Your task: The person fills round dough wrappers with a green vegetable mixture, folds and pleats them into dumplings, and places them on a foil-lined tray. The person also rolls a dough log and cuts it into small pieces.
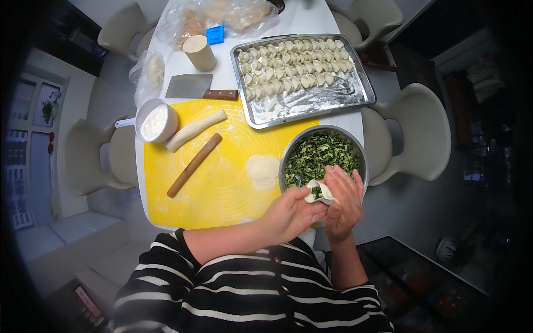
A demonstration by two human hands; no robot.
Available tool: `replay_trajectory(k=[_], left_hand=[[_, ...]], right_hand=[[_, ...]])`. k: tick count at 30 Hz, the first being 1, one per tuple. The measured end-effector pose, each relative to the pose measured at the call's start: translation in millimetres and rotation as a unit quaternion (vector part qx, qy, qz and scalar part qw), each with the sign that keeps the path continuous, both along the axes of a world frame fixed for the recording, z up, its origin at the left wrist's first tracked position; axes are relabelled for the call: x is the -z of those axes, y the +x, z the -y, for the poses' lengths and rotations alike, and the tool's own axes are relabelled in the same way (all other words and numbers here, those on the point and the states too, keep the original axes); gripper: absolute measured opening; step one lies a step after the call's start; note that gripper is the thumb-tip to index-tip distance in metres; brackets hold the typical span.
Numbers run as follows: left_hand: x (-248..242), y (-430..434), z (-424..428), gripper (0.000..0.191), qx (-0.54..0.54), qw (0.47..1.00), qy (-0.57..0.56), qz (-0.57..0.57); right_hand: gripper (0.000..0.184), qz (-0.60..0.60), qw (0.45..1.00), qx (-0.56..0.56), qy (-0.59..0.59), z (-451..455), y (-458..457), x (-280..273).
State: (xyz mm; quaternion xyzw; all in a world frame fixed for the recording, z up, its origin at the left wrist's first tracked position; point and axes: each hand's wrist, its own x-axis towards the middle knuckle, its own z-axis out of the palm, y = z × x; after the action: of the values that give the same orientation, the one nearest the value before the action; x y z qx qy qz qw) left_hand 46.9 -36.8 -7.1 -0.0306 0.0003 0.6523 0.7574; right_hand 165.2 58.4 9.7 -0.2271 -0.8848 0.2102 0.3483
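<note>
A dumpling wrapper (pixel 327 197) with chopped green filling in its fold is held between both hands, at the near edge of a steel bowl (pixel 284 160). My left hand (pixel 289 214) cradles it from below, thumb at its left edge. My right hand (pixel 343 200) grips its right edge, fingers raised over the bowl. Chopped green filling (pixel 322 152) lies in the bowl with a metal utensil (pixel 299 178). A few overlapping dough wrappers (pixel 263 172) rest on the yellow mat (pixel 208 208) left of the bowl. Rows of folded dumplings (pixel 308 66) sit on a floured metal tray (pixel 354 98).
A wooden rolling pin (pixel 194 165), a dough roll (pixel 195 130) and a cup of flour (pixel 153 123) stand or lie at left. Beyond are a cleaver (pixel 189 86), a beige cylinder (pixel 200 54), a blue plastic piece (pixel 215 34) and plastic bags (pixel 245 18). Chairs surround the table.
</note>
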Motion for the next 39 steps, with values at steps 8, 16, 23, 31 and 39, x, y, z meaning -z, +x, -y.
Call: replay_trajectory(k=[8,16,23,31,39], left_hand=[[-23,-5,-8,0.043,-0.025,0.976,-0.101,-0.193],[-18,-13,-6,0.047,0.008,0.903,-0.062,-0.424],[-22,-23,-8,0.049,0.035,0.860,-0.003,-0.510],[-18,-33,-11,0.052,-0.019,0.662,0.116,-0.740],[3,-32,-17,0.052,-0.006,0.569,0.169,-0.804]], right_hand=[[0.058,-0.034,0.996,0.076,-0.024,9,-4,4],[0.028,0.010,0.999,0.035,-0.005,13,11,-17],[0.033,-0.060,0.990,0.018,-0.129,17,6,-22],[0.014,-0.011,0.969,-0.028,-0.244,13,14,-26],[0.016,-0.054,0.923,-0.070,-0.375,11,14,-19]])
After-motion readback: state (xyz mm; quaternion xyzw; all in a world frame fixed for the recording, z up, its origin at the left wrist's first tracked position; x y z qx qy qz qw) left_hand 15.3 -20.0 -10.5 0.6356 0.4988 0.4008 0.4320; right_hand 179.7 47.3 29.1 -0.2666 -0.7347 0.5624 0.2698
